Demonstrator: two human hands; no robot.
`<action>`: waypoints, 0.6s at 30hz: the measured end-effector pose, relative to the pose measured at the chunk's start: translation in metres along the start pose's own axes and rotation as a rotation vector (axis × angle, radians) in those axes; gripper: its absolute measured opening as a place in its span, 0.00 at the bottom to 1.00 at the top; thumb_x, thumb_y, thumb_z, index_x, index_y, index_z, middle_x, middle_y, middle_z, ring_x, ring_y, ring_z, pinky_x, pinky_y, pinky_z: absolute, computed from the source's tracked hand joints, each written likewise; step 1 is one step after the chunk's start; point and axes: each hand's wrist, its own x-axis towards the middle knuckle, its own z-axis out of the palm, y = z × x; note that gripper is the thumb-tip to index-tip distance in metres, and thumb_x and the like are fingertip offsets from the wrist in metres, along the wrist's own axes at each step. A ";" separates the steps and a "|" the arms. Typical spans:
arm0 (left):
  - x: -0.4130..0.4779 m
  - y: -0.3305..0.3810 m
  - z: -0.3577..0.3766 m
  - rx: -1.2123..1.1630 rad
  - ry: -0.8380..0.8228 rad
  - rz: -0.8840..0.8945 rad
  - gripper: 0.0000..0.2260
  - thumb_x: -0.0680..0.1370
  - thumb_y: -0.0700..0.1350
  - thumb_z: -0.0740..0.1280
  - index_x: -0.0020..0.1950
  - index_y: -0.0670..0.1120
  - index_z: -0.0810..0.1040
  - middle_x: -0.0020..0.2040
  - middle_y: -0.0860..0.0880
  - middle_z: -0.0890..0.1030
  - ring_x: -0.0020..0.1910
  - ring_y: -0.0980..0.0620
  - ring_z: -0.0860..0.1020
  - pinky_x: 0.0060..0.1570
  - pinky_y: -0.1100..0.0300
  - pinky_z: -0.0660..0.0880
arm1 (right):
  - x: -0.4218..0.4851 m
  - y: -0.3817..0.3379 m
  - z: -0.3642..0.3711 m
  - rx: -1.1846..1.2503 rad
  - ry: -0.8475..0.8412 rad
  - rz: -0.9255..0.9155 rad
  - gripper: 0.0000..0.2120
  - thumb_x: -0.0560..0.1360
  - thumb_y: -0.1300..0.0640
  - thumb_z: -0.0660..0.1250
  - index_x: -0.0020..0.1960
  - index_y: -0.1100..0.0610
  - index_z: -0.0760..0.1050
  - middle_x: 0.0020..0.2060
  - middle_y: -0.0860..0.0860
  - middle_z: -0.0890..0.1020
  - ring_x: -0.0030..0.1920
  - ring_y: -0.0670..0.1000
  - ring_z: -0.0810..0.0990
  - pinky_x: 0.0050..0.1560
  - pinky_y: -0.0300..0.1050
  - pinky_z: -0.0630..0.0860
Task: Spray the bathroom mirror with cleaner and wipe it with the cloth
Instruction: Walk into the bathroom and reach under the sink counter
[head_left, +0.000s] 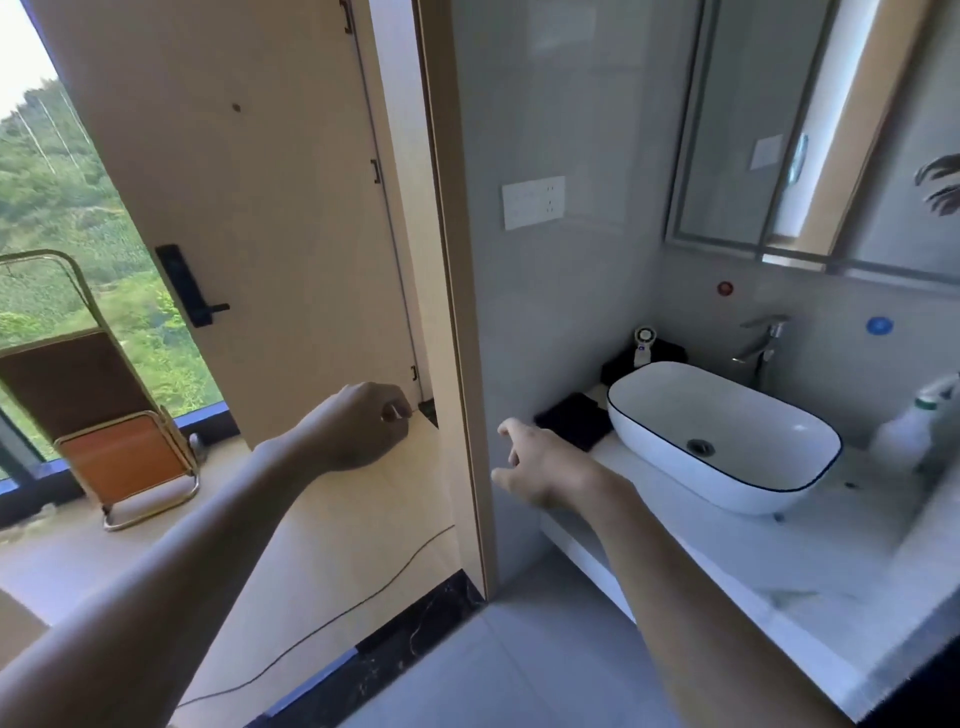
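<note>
The bathroom mirror (810, 130) hangs on the wall at the upper right, above the counter. A white spray bottle (917, 431) with a green collar stands blurred at the right edge of the counter, beside the basin. A dark folded cloth (576, 418) lies on the counter's left end. My right hand (540, 462) is stretched out with fingers spread, just short of the dark cloth, and holds nothing. My left hand (363, 426) is loosely curled in front of the doorway, empty as far as I can see.
A white oval basin (727, 441) with a chrome tap (761, 343) sits on the marble counter (727, 561). A small white device (644, 348) and black items stand behind it. The door frame (457, 312), an open door and a folding chair (119, 415) are to the left.
</note>
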 end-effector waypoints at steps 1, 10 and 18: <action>0.011 -0.004 0.007 -0.013 -0.004 0.001 0.09 0.82 0.46 0.66 0.60 0.49 0.82 0.56 0.51 0.82 0.50 0.52 0.80 0.46 0.62 0.74 | 0.009 0.005 0.003 0.011 -0.013 0.017 0.30 0.80 0.51 0.62 0.79 0.52 0.57 0.66 0.54 0.74 0.63 0.55 0.75 0.64 0.53 0.75; 0.135 -0.023 0.091 -0.122 -0.182 0.136 0.08 0.82 0.43 0.65 0.57 0.46 0.82 0.53 0.52 0.83 0.46 0.56 0.79 0.44 0.65 0.75 | 0.096 0.080 0.002 0.165 0.001 0.265 0.25 0.79 0.47 0.63 0.75 0.51 0.65 0.69 0.51 0.74 0.64 0.53 0.75 0.66 0.52 0.73; 0.261 -0.062 0.155 -0.215 -0.382 0.243 0.07 0.82 0.42 0.64 0.55 0.48 0.81 0.52 0.49 0.82 0.44 0.54 0.77 0.42 0.62 0.70 | 0.154 0.157 -0.003 0.224 0.140 0.597 0.26 0.80 0.49 0.62 0.75 0.54 0.64 0.63 0.52 0.76 0.56 0.51 0.77 0.56 0.48 0.74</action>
